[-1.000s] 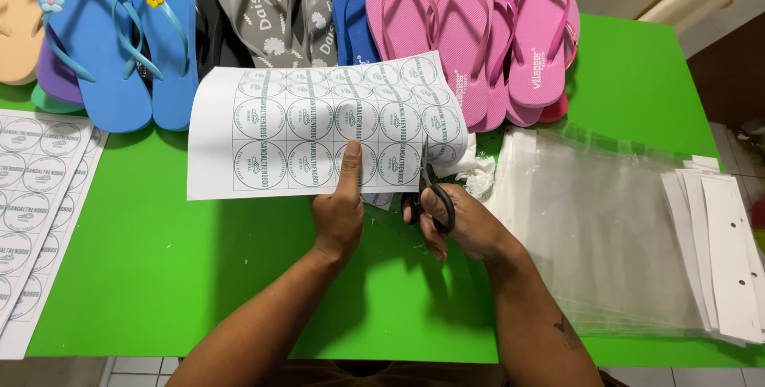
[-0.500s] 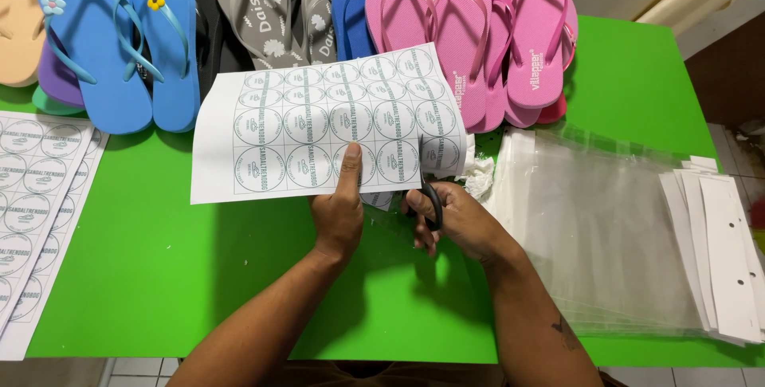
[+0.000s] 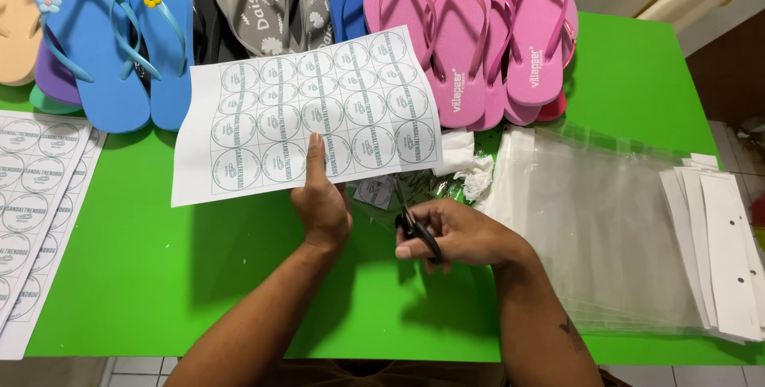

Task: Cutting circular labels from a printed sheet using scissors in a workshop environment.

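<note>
My left hand (image 3: 320, 200) holds up a white sheet (image 3: 303, 112) printed with rows of round green labels, thumb on its lower edge. My right hand (image 3: 456, 233) grips black-handled scissors (image 3: 417, 229), their blades pointing up toward the sheet's bottom edge, just below it. A small cut label piece (image 3: 374, 191) lies on the green table (image 3: 159, 275) between my hands.
Flip-flops line the far edge: blue (image 3: 111, 44), grey (image 3: 263, 4), pink (image 3: 478, 44). More label sheets (image 3: 32, 204) lie at the left. A stack of clear plastic bags (image 3: 598, 227) and white card strips (image 3: 725, 251) sit at the right. Crumpled white scraps (image 3: 472, 170) lie near the sheet.
My right hand has pulled the scissors back down from the sheet's right lower edge toward me. The sheet has tilted slightly in my left hand.
</note>
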